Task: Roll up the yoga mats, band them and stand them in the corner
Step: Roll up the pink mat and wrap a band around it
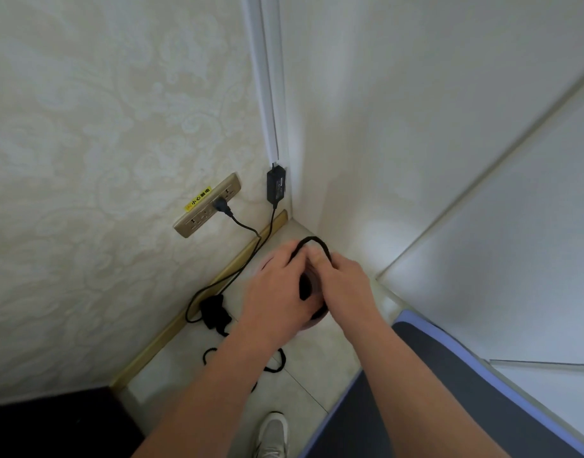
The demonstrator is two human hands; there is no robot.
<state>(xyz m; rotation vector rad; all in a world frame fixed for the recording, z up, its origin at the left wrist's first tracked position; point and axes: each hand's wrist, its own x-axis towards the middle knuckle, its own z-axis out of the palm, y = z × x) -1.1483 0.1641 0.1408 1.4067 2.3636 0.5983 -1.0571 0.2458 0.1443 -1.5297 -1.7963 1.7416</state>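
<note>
Two walls meet in a corner: a patterned wall (85, 127) on the left and a plain white wall (383, 110) on the right, with pale floor tiles (310, 358) below. A flat mat (449, 385), dark grey with a blue edge, lies on the floor at lower right. A dark block (45, 428) fills the lower left.

Both forearms reach in towards the corner. The left hand (277, 292) and right hand (346, 282) sit close together over a rolled mat (312, 320), which stands on end near the corner and is mostly hidden under them; only a pinkish edge and a dark centre show. Both hands pinch a black band (317, 241), holding it in a loop above the roll's top.

A socket strip (208, 204) with a yellow label is fixed low on the patterned wall, and a plug with a cable (247, 228) runs from it. A black adapter (276, 185) hangs in the corner. More black bands (277, 363) lie loose on the tiles. A white shoe (273, 434) shows at the bottom.
</note>
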